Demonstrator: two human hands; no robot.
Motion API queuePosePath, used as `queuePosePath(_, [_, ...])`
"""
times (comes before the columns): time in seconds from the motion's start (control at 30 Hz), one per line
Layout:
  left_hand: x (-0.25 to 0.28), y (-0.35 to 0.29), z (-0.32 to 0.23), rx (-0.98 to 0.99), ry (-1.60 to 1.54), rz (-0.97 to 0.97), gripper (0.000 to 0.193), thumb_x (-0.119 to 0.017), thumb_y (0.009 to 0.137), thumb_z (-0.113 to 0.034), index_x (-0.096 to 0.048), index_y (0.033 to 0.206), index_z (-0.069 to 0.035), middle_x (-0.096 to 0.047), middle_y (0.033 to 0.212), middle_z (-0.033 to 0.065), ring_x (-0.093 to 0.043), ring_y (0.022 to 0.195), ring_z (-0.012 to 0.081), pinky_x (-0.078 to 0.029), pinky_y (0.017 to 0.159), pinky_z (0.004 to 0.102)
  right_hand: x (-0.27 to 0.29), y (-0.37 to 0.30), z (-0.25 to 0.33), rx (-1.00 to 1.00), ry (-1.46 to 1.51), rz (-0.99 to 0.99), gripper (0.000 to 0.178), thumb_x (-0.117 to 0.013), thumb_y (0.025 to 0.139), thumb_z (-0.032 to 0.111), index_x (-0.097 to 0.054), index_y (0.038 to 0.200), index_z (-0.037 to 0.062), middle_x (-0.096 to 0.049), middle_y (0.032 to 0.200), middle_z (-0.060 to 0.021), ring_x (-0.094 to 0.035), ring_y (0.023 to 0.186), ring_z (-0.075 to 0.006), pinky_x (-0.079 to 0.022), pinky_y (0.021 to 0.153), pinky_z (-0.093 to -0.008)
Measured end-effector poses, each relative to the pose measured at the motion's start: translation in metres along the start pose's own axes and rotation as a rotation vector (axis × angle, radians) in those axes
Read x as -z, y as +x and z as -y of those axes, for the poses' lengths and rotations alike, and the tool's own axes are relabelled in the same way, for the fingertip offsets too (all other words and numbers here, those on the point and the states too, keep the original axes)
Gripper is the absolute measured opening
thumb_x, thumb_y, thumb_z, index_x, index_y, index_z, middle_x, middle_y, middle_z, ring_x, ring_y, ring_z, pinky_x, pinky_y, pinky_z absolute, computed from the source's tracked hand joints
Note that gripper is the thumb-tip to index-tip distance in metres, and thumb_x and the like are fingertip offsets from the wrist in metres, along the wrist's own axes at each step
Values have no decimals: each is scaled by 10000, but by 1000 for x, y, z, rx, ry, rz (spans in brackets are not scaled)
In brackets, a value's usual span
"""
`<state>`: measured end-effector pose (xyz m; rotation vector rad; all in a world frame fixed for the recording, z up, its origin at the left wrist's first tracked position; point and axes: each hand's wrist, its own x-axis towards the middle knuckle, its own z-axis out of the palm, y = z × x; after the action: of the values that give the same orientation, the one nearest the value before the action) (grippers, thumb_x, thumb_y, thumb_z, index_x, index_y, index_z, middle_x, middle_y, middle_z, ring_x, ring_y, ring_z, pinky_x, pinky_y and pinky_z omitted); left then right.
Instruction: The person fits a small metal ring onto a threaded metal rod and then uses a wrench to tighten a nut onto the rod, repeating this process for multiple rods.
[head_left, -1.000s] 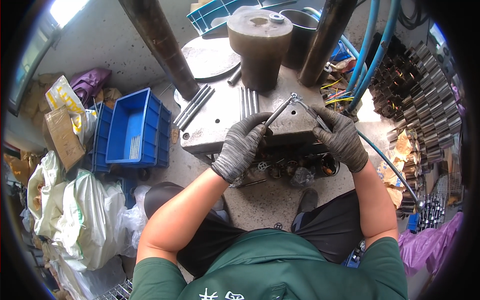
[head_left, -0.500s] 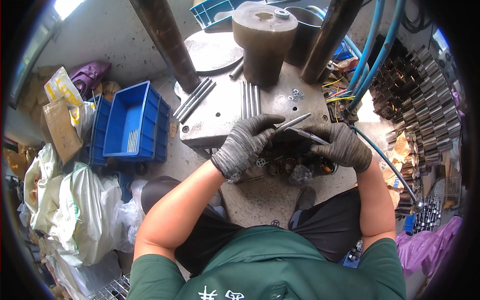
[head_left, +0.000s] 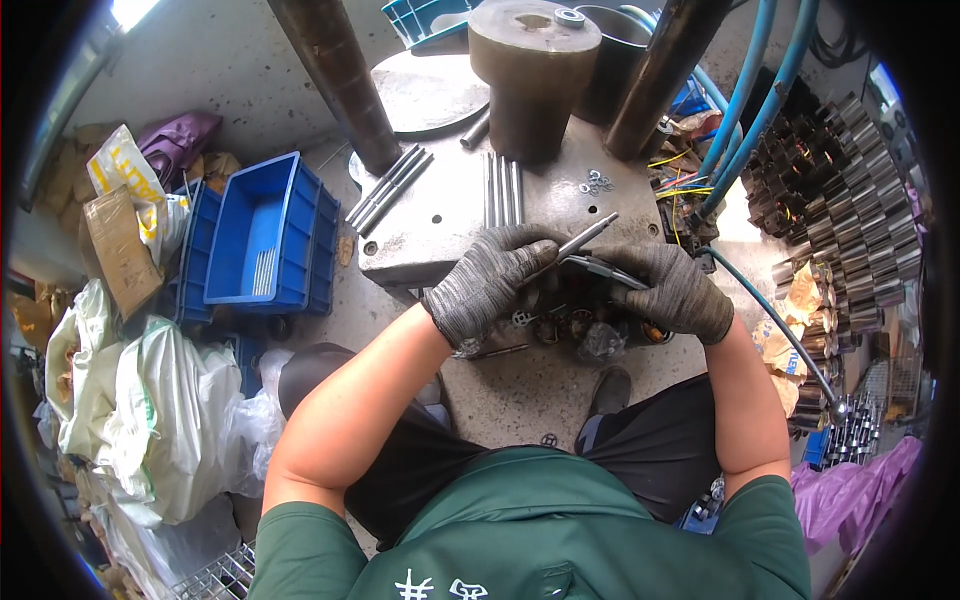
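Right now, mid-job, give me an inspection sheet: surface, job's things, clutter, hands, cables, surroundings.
Surface: pale metal plate with round holes, bearing a thick metal column.
Job's things: metal rod with a narrowed tip; slim metal tool, exact kind unclear; small rings and two groups of rods lying on the plate.
Clutter: clear plastic bag among loose parts below the plate's near edge.
Hands: both gloved; left hand grips the rod, right hand the tool.
Cables: blue hoses and yellow wires off the plate's right side.
Surroundings: blue tubs and white sacks left; stacked metal cylinders right.
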<state>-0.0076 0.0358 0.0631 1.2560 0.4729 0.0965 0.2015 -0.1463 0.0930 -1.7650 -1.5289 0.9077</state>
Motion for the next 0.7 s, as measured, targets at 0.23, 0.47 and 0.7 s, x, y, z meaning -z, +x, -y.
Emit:
queuePosePath(0.23, [-2,3,1,5,-46,11,343,-644,1058,-300,-680,1265,-29,-694,804,34,-574,553,63,-452,502,204,9,-1,4,45,-126,-1,539,-744,830,47,-658,1362,36,-746,1098,-115,-692,1005,-183,-552,936,-345])
queuePosePath(0.47, [5,5,10,48,-303,149,445,-565,1089,-360,-594,1363,-11,-718,883,93,-679,587,130,-537,474,202,4,-7,2,-130,591,196,648,-772,906,131,-537,1498,14,-731,1129,-85,-681,989,-176,-566,899,-330])
queuePosePath(0.7, [13,7,1,-35,9,-82,380,-633,1033,-253,-650,1332,-19,-621,728,14,-562,529,96,-487,520,233,10,-8,-1,-219,664,-25,491,-776,906,163,-618,1348,20,-694,1056,-29,-655,944,-122,-550,849,-287])
